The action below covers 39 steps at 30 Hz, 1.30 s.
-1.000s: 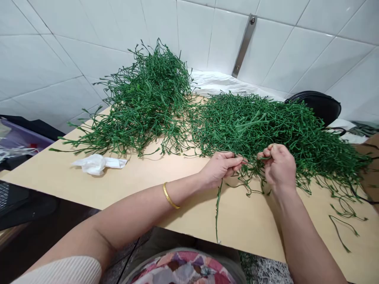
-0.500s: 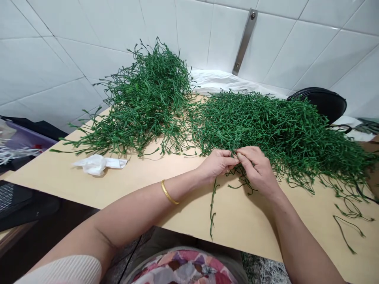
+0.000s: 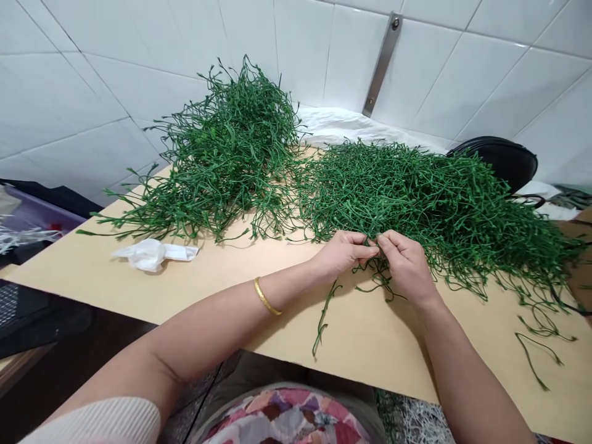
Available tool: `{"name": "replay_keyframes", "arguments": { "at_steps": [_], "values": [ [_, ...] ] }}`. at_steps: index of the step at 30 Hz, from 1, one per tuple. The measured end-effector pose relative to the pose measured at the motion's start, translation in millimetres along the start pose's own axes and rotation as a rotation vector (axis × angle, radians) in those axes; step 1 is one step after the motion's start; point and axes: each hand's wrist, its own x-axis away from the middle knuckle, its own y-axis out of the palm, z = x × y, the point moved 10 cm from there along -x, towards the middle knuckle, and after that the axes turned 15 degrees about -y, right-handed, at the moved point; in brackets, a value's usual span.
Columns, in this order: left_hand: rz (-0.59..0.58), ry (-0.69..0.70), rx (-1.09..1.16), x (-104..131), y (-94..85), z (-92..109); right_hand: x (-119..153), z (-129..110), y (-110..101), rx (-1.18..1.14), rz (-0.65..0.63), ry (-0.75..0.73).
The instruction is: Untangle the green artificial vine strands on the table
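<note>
My left hand (image 3: 345, 254) is closed in a pinch on a green artificial stem, part of which hangs below the fingers as a thin green strand (image 3: 322, 324). Close beside it, my right hand (image 3: 407, 262) also pinches with thumb and forefinger at the green stems, the two sets of fingertips almost touching. The exact spot they grip is small and partly covered by the fingers. Behind both hands lies a wide heap of thin green plastic-looking stems (image 3: 398, 185) with forked tips. A few loose strands (image 3: 382, 280) lie under the hands on the board.
A second green heap (image 3: 231, 142) rises at the left back. Crumpled white tissue (image 3: 155, 254) lies on the tan tabletop (image 3: 259, 314). At the back right stands a black rounded case (image 3: 502, 161) by the tiled wall. A metal bracket (image 3: 383, 65) is fixed to that wall. Stray stems (image 3: 536, 357) lie at right.
My right hand's fingertips have drawn slightly apart from my left ones, to the right. The hanging strand has swung to the left. The heaps look the same.
</note>
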Motion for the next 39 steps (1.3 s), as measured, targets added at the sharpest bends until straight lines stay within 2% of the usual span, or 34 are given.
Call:
{"name": "replay_keyframes", "arguments": {
  "at_steps": [3, 5, 8, 12, 16, 20, 23, 27, 30, 33, 35, 39],
  "values": [
    [-0.025, -0.002, 0.030, 3, 3.1, 3, 3, 11, 3, -0.212, 0.045, 0.092],
    [-0.051, 0.009, 0.046, 4, 5.5, 5, 3, 13, 4, -0.270, 0.056, 0.110],
    [-0.068, 0.005, 0.032, 4, 6.4, 5, 0, 6, 2, -0.144, -0.003, 0.051],
    [-0.027, -0.013, 0.026, 1, 0.2, 1, -5, -14, 6, 0.123, -0.157, -0.146],
    [-0.030, -0.034, -0.037, 1, 0.8, -1, -6, -20, 9, 0.175, -0.249, -0.243],
    [-0.159, -0.074, -0.086, 5, 13.0, -2, -3, -10, 9, -0.083, -0.287, -0.174],
    [-0.244, -0.073, -0.106, 9, 19.5, 0, 2, 0, 10, -0.364, -0.241, -0.072],
    [-0.271, -0.081, -0.114, 11, 20.1, 0, 6, 1, 17, -0.667, -0.160, 0.013],
    [-0.286, -0.105, -0.113, 12, 20.8, -1, 7, -3, 21, -0.745, -0.121, 0.051],
    [-0.291, -0.089, -0.101, 12, 21.0, 2, 6, -2, 21, -0.729, -0.083, 0.074],
    [-0.247, -0.059, -0.080, 9, 16.1, 5, 3, 0, 18, -0.640, -0.067, 0.056],
    [-0.169, -0.055, -0.090, 4, 8.5, 3, 0, 1, 18, -0.367, -0.177, 0.003]
  ]
}}
